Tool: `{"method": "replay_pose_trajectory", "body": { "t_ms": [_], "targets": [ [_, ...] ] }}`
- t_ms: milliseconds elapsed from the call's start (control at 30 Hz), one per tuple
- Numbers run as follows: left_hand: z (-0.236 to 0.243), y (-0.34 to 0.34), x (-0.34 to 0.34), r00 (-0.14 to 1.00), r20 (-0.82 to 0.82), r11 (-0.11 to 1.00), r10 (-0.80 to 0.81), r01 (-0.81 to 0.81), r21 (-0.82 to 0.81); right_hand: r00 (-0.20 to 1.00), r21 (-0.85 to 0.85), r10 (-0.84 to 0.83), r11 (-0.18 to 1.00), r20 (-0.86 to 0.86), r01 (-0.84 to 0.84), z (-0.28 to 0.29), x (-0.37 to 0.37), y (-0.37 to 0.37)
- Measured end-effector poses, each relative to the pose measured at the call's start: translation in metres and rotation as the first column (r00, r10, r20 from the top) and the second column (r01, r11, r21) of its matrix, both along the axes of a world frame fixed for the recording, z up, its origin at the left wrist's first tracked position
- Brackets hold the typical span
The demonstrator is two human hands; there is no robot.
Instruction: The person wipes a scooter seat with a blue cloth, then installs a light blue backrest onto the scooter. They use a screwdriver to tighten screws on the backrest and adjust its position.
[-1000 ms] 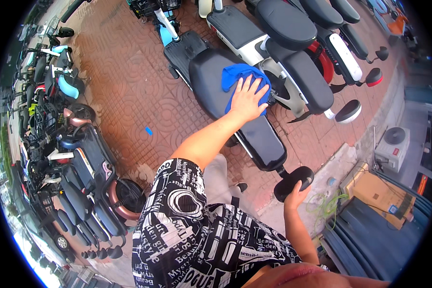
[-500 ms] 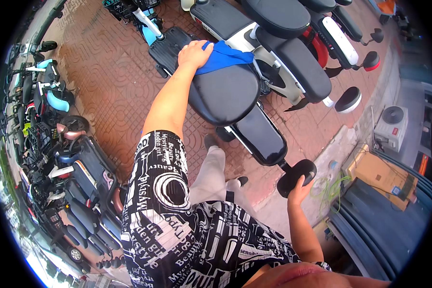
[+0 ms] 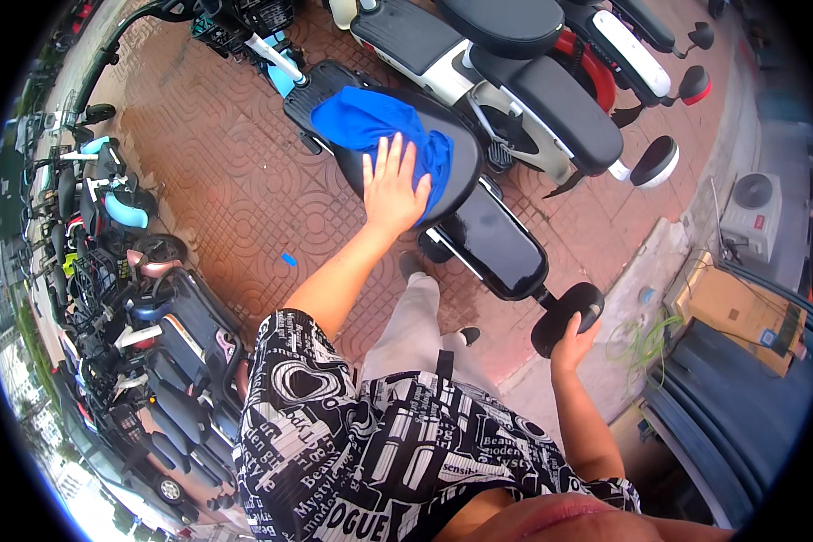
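My left hand [image 3: 391, 190] lies with spread fingers on a blue cloth [image 3: 366, 117], pressing it against the black saddle [image 3: 465, 158] of an electric scooter. The crumpled cloth covers much of the saddle. Behind the saddle sits a glossy black rear seat [image 3: 492, 244]. A rounded black backrest pad [image 3: 551, 330] stands at its tail end, and the fingers of my right hand [image 3: 573, 348] close around the pad's edge. The scooter's ribbed dark footboard [image 3: 321, 81] shows beyond the cloth.
A white scooter with black seats [image 3: 551, 117] stands close on the right. Many parked scooters [image 3: 163, 361] line the left. A cardboard box [image 3: 736, 316] and an air-conditioner unit [image 3: 752, 212] are at the right. A small blue piece [image 3: 289, 259] lies on the paving.
My left hand has moved back along the saddle toward me, flattening out on the cloth, which now spreads over more of the saddle. My right hand keeps its hold on the backrest pad.
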State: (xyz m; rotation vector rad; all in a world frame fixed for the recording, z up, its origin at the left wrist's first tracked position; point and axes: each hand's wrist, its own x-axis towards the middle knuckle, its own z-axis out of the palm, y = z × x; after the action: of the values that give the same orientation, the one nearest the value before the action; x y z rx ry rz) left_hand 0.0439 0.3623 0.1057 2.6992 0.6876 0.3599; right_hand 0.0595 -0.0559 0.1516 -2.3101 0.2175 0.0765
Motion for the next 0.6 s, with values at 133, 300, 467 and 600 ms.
{"method": "replay_pose_trajectory", "body": {
  "t_ms": [133, 300, 467, 600],
  "targets": [
    [0.0, -0.025, 0.053, 0.988, 0.092, 0.992, -0.125, 0.124, 0.01, 0.999, -0.002, 0.018, 1.0, 0.042, -0.018, 0.0, -0.001, 0.0],
    [0.013, -0.051, 0.109, 0.959, -0.225, 0.979, -0.174, 0.192, 0.062, 1.0, 0.06, -0.002, 0.998, -0.029, 0.003, 0.002, 0.001, -0.003],
    [-0.006, -0.065, 0.084, 0.949, -0.071, 0.933, -0.308, 0.316, 0.173, 1.0, 0.097, 0.011, 0.995, -0.006, -0.011, -0.008, 0.002, -0.013],
    [0.002, -0.072, 0.025, 0.85, -0.235, 0.804, -0.471, 0.523, 0.283, 0.998, 0.072, 0.058, 0.996, 0.034, -0.06, -0.012, 0.003, -0.019]
  ]
}}
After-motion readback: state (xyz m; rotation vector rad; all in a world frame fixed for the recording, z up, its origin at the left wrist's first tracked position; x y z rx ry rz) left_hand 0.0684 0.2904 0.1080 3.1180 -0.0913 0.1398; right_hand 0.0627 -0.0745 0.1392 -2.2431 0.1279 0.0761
